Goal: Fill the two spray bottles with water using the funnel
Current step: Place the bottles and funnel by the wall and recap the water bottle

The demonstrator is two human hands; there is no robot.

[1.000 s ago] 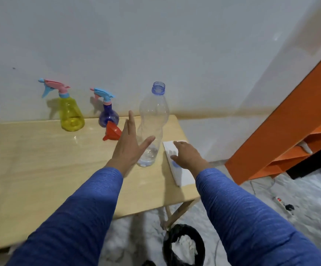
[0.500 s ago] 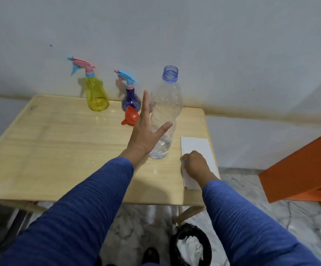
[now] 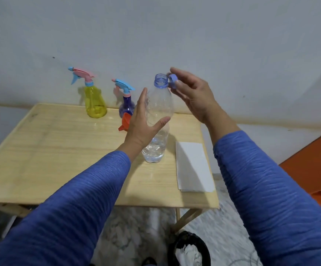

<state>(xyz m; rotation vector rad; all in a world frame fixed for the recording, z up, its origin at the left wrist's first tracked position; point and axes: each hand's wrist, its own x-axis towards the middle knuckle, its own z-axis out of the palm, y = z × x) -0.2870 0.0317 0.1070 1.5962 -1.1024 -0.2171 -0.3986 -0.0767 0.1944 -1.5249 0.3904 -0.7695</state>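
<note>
The left hand [image 3: 143, 129] covers the left side of the clear water bottle [image 3: 158, 120] and the wide mouth of the orange funnel [image 3: 124, 122], so whether its palm touches the bottle cannot be told. The funnel in turn hides the lower front of the purple spray bottle [image 3: 126, 106]. Fingers of the right hand [image 3: 193, 96] hide part of the blue cap [image 3: 172, 80]. At the bottom edge, a black bin [image 3: 189, 248] is cut off. The orange furniture [image 3: 313, 169] runs off the right edge.
</note>
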